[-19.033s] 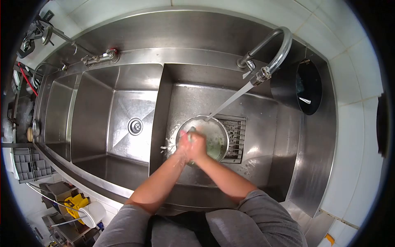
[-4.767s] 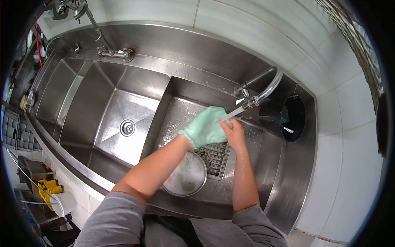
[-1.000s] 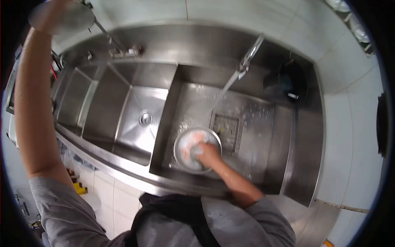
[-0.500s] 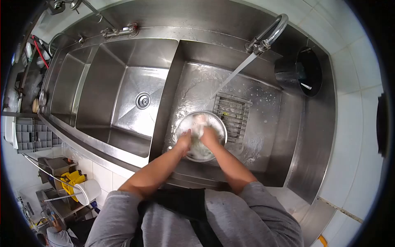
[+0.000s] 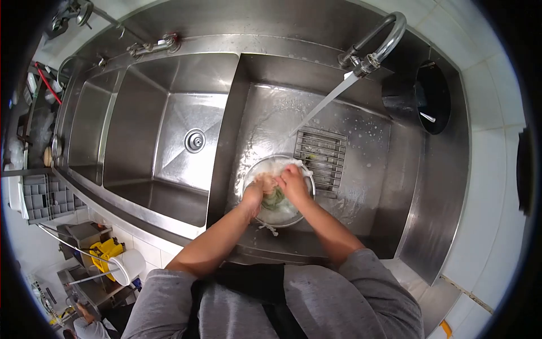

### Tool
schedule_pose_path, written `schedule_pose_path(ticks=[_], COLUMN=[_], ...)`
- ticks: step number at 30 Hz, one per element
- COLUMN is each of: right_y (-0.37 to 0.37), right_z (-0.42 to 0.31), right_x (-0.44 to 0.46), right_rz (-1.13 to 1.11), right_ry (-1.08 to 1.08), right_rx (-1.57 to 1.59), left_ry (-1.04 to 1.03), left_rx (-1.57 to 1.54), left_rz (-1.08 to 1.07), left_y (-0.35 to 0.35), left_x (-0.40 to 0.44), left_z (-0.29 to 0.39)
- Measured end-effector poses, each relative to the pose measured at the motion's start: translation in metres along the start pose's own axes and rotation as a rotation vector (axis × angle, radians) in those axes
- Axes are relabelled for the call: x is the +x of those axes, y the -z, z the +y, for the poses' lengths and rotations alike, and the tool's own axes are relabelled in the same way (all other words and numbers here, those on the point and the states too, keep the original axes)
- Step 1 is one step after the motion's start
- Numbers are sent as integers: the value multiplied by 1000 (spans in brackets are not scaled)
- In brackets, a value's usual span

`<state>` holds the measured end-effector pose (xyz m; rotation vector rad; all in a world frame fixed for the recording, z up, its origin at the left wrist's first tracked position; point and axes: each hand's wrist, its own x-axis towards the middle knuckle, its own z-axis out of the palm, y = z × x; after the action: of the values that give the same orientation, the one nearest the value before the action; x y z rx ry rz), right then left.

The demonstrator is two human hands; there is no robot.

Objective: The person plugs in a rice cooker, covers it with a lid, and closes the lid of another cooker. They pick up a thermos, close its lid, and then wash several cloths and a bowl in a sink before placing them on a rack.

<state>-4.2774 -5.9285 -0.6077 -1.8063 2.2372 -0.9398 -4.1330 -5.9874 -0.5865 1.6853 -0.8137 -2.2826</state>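
A round metal bowl [image 5: 309, 200] of cloudy, sudsy water sits in the right sink basin. Both hands are in it. My left hand [image 5: 253, 195] is at the bowl's left side, its fingers partly under a pale orange cloth [image 5: 269, 182]. My right hand [image 5: 292, 182] is closed on the same wet cloth near the middle. Below the hands, a greenish cloth [image 5: 274, 198] lies in the water. Suds hide some fingertips.
Water runs from the faucet [image 5: 370, 62] into the basin behind the bowl. A metal grate [image 5: 320, 158] lies right of the bowl. A black container [image 5: 402, 97] stands at the back right. At lower left are a white bucket [image 5: 129, 265] and part of another person [image 5: 90, 327].
My left arm, raised far to the left a second ago, has come down to the bowl. Since half a second ago, both hands have shifted slightly and the orange cloth shows more between them.
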Motion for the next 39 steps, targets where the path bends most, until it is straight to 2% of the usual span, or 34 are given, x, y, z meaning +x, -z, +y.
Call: schedule_pose_path(ticks=[2,3,4,6,7,8,9,10,11,12,13,14,15,16,18,20,22,23,24,26,27,29,30,31,32,34,35,36,37,38,39], right_y=[14,23,29,28,24,22,20,26,28,24,22,27,37,38,30,15,11,12,18,54,56,57,36,24,42,55,31,9,14,21,11], right_z=[-40,-66,-89,-113,-114,-96,-68,-57,-57,-70,-100,-119,-123,-114,-74,-13,-17,-46,-76,-137,-139,-139,-106,-86,-75,-89,-94,-95,-96,-93,-71], right_x=[0,-4,-7,-3,6,16,27,39,43,42,35,30,27,28,40,47,44,43,40,37,37,38,43,58,81,68,49,38,36,35,29], right_rz=[-164,-160,-157,137,279,285,183,75,29,39,248,441,231,227,78,163,140,199,258,284,289,151,133,22,147,-21,44,321,261,200,92], right_ry=[-297,-244,-189,58,10,17,-308,-632,-745,-738,-397,-56,-235,-238,-534,-243,-243,-316,-390,73,69,143,58,-408,-639,-646,-473,-136,-289,-440,-428], right_rx=[469,603,735,665,678,676,659,631,691,694,602,493,699,698,648,240,252,497,742,734,735,741,495,603,827,832,763,678,694,707,559], left_ry=[-25,7,81,-563,-374,-180,-5,33,75,114,111,-83,-280,-276,24,57,34,65,66,-93,-89,-55,-40,-25,41,21,-47,-114,-96,-98,-45], left_rx=[43,-134,-345,-85,-143,-230,-332,-312,-255,-196,-190,-572,-957,-959,-299,-258,-201,-147,-146,-932,-927,-681,-555,-428,-348,-233,-427,-620,-535,-535,-373], left_rz=[-78,-238,-251,-346,-258,-155,-41,-35,-43,-54,-59,-206,-349,-346,-185,-221,-272,-155,-153,-655,-654,-341,-189,-40,-225,-141,-454,-766,-551,-550,-260], left_y=[-1,7,-9,57,31,1,-31,-43,-38,-32,-29,-26,-25,-27,-33,-28,-25,-15,-7,5,1,-27,-41,-48,-41,-35,-15,7,9,-3,-17], left_x=[-8,3,-26,126,85,36,-16,-33,-25,-12,-2,5,8,1,-18,-26,-36,-19,-13,-12,-16,-38,-48,-52,-39,-33,-10,19,26,12,-2], left_z=[10,6,27,-101,-71,-35,5,17,15,12,4,-6,-12,-4,26,33,42,35,26,9,14,37,48,52,47,40,29,14,8,17,29])
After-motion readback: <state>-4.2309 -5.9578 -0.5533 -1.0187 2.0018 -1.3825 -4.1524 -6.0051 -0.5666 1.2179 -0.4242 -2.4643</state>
